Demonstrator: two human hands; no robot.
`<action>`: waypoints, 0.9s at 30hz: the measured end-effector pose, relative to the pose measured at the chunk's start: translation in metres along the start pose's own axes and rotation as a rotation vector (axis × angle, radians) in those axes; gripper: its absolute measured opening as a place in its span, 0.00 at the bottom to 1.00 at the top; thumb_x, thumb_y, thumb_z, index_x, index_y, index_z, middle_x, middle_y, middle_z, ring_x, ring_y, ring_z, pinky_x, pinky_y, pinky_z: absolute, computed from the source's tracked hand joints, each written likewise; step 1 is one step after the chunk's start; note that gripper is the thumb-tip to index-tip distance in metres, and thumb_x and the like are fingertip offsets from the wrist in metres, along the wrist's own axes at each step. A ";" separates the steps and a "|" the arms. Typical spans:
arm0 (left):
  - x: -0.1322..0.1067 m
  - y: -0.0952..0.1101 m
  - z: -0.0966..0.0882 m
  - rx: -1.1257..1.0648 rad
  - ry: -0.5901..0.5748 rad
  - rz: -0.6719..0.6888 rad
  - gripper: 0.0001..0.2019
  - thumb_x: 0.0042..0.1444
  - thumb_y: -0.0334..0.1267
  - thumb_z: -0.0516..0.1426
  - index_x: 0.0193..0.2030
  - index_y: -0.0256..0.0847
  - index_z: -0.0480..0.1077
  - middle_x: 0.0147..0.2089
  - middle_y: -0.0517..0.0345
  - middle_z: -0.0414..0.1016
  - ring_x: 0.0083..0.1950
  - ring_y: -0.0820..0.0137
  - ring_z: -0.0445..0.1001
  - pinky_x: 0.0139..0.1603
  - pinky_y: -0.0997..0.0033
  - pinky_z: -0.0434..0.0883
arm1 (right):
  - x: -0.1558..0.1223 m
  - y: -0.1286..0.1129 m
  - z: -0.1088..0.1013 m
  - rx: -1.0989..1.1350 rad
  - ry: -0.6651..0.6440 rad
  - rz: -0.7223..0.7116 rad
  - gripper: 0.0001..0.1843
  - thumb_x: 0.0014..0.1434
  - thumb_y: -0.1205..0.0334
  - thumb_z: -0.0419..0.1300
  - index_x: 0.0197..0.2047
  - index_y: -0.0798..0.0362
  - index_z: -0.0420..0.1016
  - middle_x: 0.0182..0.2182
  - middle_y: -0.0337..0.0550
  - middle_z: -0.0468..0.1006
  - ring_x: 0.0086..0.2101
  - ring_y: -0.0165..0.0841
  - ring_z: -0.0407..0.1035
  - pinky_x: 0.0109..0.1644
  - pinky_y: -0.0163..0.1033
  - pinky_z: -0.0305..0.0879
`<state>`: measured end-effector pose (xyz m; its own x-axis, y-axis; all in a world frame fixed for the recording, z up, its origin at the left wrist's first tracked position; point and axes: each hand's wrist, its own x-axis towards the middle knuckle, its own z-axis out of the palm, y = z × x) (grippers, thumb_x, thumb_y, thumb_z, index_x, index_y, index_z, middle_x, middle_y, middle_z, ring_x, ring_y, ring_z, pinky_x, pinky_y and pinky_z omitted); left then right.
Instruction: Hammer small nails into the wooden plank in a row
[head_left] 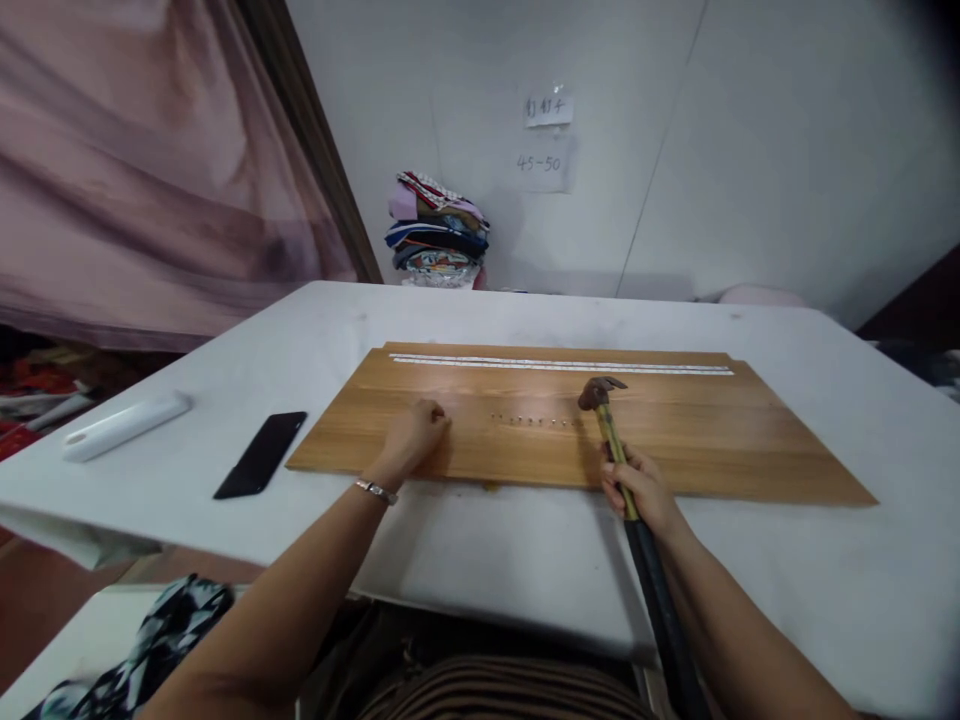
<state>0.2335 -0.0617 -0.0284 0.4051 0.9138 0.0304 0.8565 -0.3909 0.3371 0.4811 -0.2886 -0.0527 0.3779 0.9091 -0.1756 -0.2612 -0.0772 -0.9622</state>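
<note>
A long wooden board point(712, 440) lies on the white table point(525, 560). My right hand point(643, 488) is closed round the handle of a claw hammer point(609, 420), whose rusty head rests at the right end of a row of several small nails point(532, 421) standing in the board. My left hand point(412, 432) rests on the board left of the nails, with a bracelet on its wrist. Its fingers are curled; whether they hold anything is hidden. A white strip point(559, 365) runs along the board's far edge.
A black phone point(262, 453) lies left of the board, and a white oblong object point(124, 425) sits further left. Folded clothes point(436, 235) are stacked against the back wall under paper notes point(547, 110). A pink curtain point(150, 170) hangs at the left.
</note>
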 end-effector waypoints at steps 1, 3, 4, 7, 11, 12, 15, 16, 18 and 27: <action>0.001 -0.001 -0.002 0.024 -0.015 0.012 0.12 0.53 0.40 0.51 0.37 0.38 0.73 0.42 0.47 0.76 0.41 0.63 0.74 0.41 0.68 0.67 | 0.001 0.000 0.000 0.009 0.009 -0.007 0.18 0.46 0.59 0.59 0.40 0.53 0.62 0.10 0.25 0.62 0.08 0.23 0.51 0.11 0.28 0.48; 0.004 -0.002 -0.005 0.069 -0.050 0.043 0.12 0.53 0.39 0.51 0.37 0.39 0.73 0.40 0.48 0.77 0.41 0.62 0.74 0.41 0.68 0.67 | 0.002 0.000 -0.001 0.015 0.020 -0.017 0.18 0.45 0.59 0.59 0.40 0.53 0.62 0.11 0.25 0.62 0.08 0.23 0.51 0.11 0.28 0.49; 0.007 -0.002 -0.006 0.093 -0.063 0.056 0.12 0.53 0.38 0.50 0.36 0.39 0.73 0.40 0.48 0.77 0.40 0.62 0.74 0.41 0.68 0.67 | 0.003 0.001 -0.001 0.013 0.027 -0.021 0.18 0.45 0.59 0.59 0.40 0.53 0.62 0.10 0.25 0.62 0.08 0.23 0.51 0.11 0.28 0.48; 0.016 -0.002 -0.008 0.181 -0.122 0.088 0.11 0.51 0.35 0.50 0.34 0.39 0.73 0.38 0.48 0.78 0.40 0.61 0.74 0.39 0.67 0.67 | 0.005 0.002 -0.001 0.003 0.034 -0.027 0.18 0.45 0.59 0.58 0.41 0.54 0.62 0.10 0.25 0.62 0.08 0.23 0.50 0.11 0.29 0.48; 0.028 -0.001 -0.008 0.246 -0.188 0.142 0.11 0.49 0.32 0.49 0.33 0.39 0.73 0.37 0.48 0.77 0.37 0.61 0.74 0.37 0.67 0.66 | 0.006 0.001 -0.002 -0.006 0.031 -0.018 0.19 0.45 0.58 0.58 0.41 0.54 0.62 0.08 0.25 0.61 0.08 0.24 0.50 0.11 0.29 0.47; 0.029 -0.001 -0.009 0.257 -0.203 0.152 0.11 0.48 0.32 0.49 0.33 0.39 0.72 0.36 0.48 0.77 0.37 0.61 0.74 0.37 0.67 0.66 | 0.006 0.001 -0.002 -0.006 0.031 -0.020 0.19 0.45 0.58 0.58 0.41 0.54 0.62 0.08 0.25 0.61 0.08 0.24 0.50 0.11 0.29 0.47; 0.035 0.001 -0.011 0.289 -0.242 0.169 0.11 0.47 0.34 0.50 0.34 0.39 0.72 0.36 0.48 0.76 0.36 0.60 0.73 0.36 0.67 0.65 | 0.006 0.000 -0.001 -0.005 0.034 -0.035 0.18 0.45 0.58 0.58 0.40 0.54 0.62 0.08 0.25 0.62 0.08 0.24 0.51 0.11 0.28 0.47; 0.036 0.002 -0.012 0.293 -0.254 0.176 0.11 0.46 0.34 0.50 0.35 0.39 0.71 0.35 0.48 0.76 0.36 0.61 0.73 0.35 0.67 0.65 | 0.006 0.000 -0.001 -0.010 0.033 -0.037 0.17 0.45 0.58 0.58 0.40 0.55 0.62 0.08 0.26 0.62 0.08 0.24 0.51 0.11 0.28 0.47; 0.040 0.001 -0.012 0.285 -0.278 0.197 0.11 0.45 0.34 0.50 0.35 0.39 0.71 0.34 0.50 0.76 0.35 0.62 0.73 0.35 0.68 0.64 | 0.006 0.000 -0.001 -0.018 0.029 -0.032 0.17 0.46 0.58 0.57 0.40 0.55 0.62 0.07 0.26 0.63 0.08 0.24 0.51 0.11 0.28 0.47; 0.048 -0.001 -0.013 0.186 -0.232 0.240 0.10 0.45 0.33 0.50 0.32 0.40 0.71 0.31 0.56 0.75 0.32 0.65 0.72 0.31 0.71 0.62 | 0.010 0.003 -0.004 0.007 0.033 -0.057 0.16 0.45 0.60 0.57 0.39 0.54 0.63 0.09 0.25 0.62 0.08 0.24 0.52 0.11 0.28 0.48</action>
<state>0.2482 -0.0159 -0.0146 0.6445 0.7529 -0.1335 0.7633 -0.6235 0.1690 0.4876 -0.2817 -0.0584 0.4210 0.8980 -0.1275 -0.2445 -0.0230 -0.9694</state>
